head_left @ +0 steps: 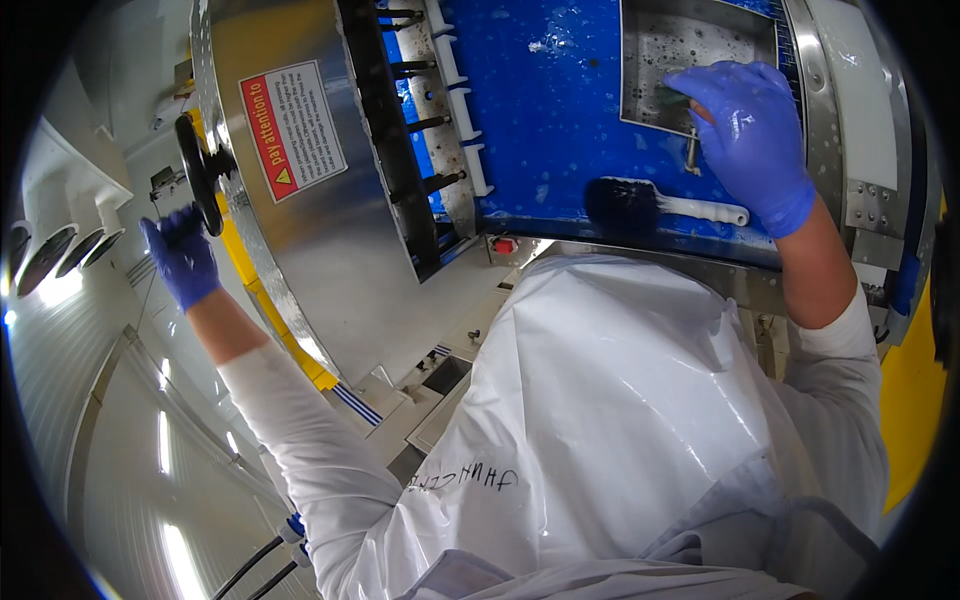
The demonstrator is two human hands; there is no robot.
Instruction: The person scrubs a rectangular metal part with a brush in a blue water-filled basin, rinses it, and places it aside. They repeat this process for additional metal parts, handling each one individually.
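Note:
My left hand point(188, 268), in a purple-blue glove, is closed around the crank knob of a black handwheel point(196, 165) on the side of a steel machine. On the right, my gloved right hand point(757, 140) reaches over a shallow steel tray point(650, 60) set on a wet blue belt point(540, 120). Its fingers curl over a dark green piece, perhaps a scouring pad point(668, 97), that shows only in part beside the fingertips. Below the tray lies a brush point(700, 209) with a white handle and dark bristles, near that hand but apart from it.
A steel cover point(300, 215) with a red and white label stands between my hands. Along its right edge run black pegs and white plastic fingers point(455, 90). A red button point(503, 245) sits on the machine's front edge. My white apron point(620, 400) hangs close to that edge.

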